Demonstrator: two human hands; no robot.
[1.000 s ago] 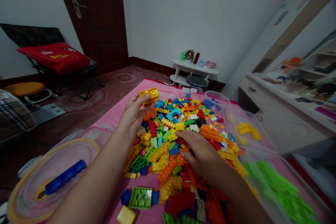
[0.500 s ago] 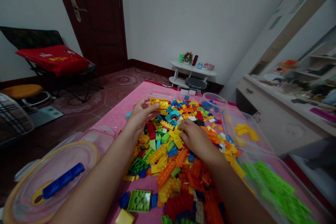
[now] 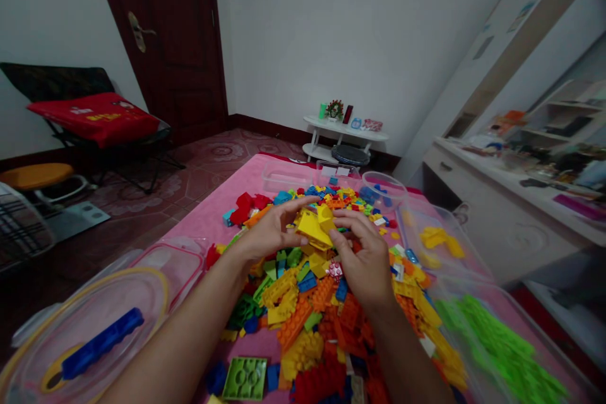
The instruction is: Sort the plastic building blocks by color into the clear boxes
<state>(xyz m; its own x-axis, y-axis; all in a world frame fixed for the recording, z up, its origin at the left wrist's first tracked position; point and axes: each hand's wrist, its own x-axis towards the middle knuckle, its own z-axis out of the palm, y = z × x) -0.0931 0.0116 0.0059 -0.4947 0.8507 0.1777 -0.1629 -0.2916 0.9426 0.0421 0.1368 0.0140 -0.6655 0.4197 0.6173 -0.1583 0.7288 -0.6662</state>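
Above a big heap of coloured bricks [image 3: 322, 303] on a pink table [image 3: 227, 218], my two hands meet. My left hand [image 3: 269, 233] grips a large yellow brick [image 3: 310, 228] from the left. A smaller yellow brick [image 3: 327, 214] is pinched in my right hand [image 3: 362, 255], held against the large one. Both hands hover just over the middle of the heap.
A round clear tub [image 3: 156, 278] at the left holds a long blue brick [image 3: 101, 342]. Clear boxes stand on the right, one with yellow bricks [image 3: 438, 240], one with green bricks [image 3: 502, 347]. A small clear bowl [image 3: 383, 186] sits behind the heap. A white dresser [image 3: 497, 214] stands to the right.
My left hand brought its yellow brick from the far side of the heap to the middle. My right hand lifted off the heap with a small yellow brick and met it.
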